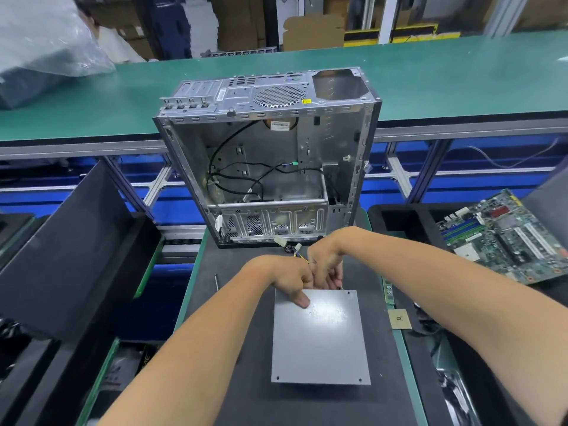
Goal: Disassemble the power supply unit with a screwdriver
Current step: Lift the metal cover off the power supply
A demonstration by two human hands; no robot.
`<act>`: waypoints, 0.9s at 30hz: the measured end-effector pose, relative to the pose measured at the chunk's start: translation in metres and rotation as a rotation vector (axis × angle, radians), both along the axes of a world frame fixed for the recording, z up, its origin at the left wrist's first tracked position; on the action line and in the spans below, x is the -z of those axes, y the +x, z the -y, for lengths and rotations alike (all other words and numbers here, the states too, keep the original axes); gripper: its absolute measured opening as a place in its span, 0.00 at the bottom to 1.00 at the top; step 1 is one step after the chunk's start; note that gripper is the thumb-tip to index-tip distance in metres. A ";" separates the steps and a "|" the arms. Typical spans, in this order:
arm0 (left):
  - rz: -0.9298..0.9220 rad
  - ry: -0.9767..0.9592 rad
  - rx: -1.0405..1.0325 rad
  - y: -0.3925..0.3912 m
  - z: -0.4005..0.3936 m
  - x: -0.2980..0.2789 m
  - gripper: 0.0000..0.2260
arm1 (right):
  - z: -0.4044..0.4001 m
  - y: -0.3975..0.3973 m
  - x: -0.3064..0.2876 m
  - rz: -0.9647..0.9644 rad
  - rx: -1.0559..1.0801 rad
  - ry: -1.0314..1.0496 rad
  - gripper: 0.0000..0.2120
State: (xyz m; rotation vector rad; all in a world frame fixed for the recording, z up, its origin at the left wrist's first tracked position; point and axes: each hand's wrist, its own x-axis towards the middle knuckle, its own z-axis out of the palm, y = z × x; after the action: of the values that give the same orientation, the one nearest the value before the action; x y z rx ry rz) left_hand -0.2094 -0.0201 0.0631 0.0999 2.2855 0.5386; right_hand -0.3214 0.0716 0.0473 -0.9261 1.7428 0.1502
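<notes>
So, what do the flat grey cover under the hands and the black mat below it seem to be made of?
Power supply cover: likely sheet metal with a smooth matte grey finish; it shows a soft glare patch and small corner screw holes. Mat: probably rubber or foam, dull black with no reflection.
</notes>
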 end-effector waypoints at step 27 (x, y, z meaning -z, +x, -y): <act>-0.358 0.111 -0.146 0.029 -0.001 -0.029 0.16 | -0.006 0.025 -0.037 -0.214 0.045 0.001 0.11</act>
State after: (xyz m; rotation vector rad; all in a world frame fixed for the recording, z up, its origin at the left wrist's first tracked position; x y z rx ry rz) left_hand -0.1803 -0.0190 0.0920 0.0895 2.6235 0.7753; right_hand -0.2965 0.0773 0.0846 -0.8954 1.9588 0.2273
